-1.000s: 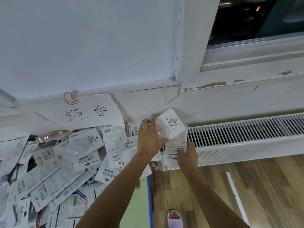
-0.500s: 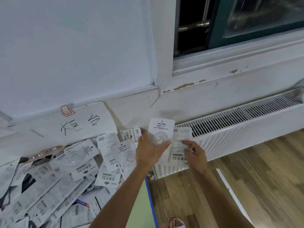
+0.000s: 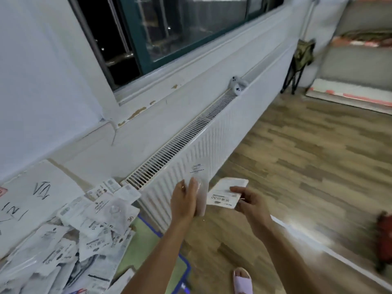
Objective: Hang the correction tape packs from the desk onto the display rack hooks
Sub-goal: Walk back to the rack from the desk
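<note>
My left hand point(image 3: 184, 202) holds one white correction tape pack point(image 3: 199, 187) upright in front of the radiator, thumb and fingers on its lower part. My right hand point(image 3: 250, 200) pinches a small stack of packs point(image 3: 225, 192) lying flat, printed side up. A heap of several more packs point(image 3: 84, 230) covers the desk at the lower left. No display rack is in view. The frame is blurred by motion.
A long white radiator point(image 3: 203, 158) runs under the window sill point(image 3: 161, 98). Wooden floor point(image 3: 307, 166) spreads to the right. A folding stool point(image 3: 301, 60) stands far right, a red object point(image 3: 384, 240) at the right edge. My slippered foot point(image 3: 241, 279) is below.
The view has swung right, away from the desk heap toward the room. Both hands have carried their packs right, off the desk edge, and moved apart.
</note>
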### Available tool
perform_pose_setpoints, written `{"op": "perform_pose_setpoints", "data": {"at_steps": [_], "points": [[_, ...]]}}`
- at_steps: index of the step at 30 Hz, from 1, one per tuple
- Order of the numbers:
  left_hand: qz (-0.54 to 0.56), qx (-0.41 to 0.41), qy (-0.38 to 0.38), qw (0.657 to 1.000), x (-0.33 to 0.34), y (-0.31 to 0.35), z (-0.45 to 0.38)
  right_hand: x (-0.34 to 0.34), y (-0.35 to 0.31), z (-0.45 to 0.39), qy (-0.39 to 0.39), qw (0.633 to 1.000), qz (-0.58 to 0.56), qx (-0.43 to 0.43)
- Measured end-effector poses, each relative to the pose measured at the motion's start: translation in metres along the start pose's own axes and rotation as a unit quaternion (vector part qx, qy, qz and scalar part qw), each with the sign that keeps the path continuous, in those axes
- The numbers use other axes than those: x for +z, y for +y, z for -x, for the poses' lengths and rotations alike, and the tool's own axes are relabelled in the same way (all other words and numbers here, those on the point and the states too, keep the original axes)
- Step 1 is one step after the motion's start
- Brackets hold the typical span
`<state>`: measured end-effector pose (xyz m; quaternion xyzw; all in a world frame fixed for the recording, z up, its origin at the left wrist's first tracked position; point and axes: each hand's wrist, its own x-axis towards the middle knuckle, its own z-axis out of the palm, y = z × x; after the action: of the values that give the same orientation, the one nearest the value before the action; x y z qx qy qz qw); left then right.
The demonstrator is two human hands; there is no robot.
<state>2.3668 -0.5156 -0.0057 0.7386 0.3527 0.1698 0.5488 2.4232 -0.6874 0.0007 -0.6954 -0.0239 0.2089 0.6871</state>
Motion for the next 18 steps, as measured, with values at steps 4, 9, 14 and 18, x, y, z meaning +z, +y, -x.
{"op": "perform_pose_setpoints", "data": {"at_steps": [4, 9, 14, 18], "points": [[0.012, 0.009, -0.079, 0.997, 0.05, 0.025, 0.031, -0.069, -0.005, 0.043, 0.142, 0.989, 0.028, -0.036], [-0.022, 0.049, -0.152, 0.987, 0.12, 0.053, 0.083, -0.148, -0.004, 0.088, 0.277, 0.96, 0.028, -0.004], [-0.024, 0.09, -0.261, 0.961, 0.195, 0.071, 0.153, -0.232, 0.01, 0.142, 0.354, 0.935, -0.024, 0.0], [-0.041, 0.117, -0.332, 0.935, 0.257, 0.084, 0.222, -0.307, 0.019, 0.195, 0.413, 0.908, -0.066, -0.005]]}}
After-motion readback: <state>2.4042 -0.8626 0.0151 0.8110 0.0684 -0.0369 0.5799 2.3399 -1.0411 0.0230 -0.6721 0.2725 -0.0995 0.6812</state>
